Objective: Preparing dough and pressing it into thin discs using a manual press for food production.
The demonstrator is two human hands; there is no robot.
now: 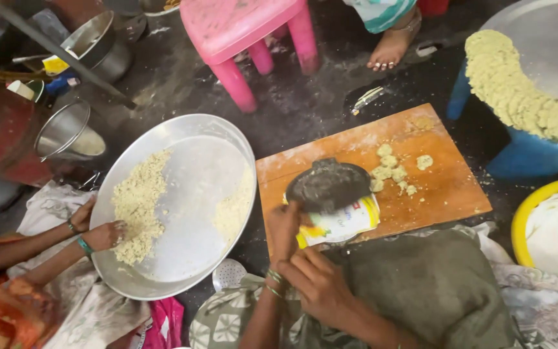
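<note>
left hand (287,227) pressed on dark round press (328,185), grip unclear | right hand (318,283) loosely curled, nothing held | wooden board (440,187) under press

Soft, even daylight, seemingly from the far side. Mild glare on the big steel tray (188,187) at left. Dark floor (305,110) swallows shadows. Wide-angle bend at the edges; near corners slightly soft. Centre sharp, colours saturated, the dark round press (328,185) underexposed.
</note>
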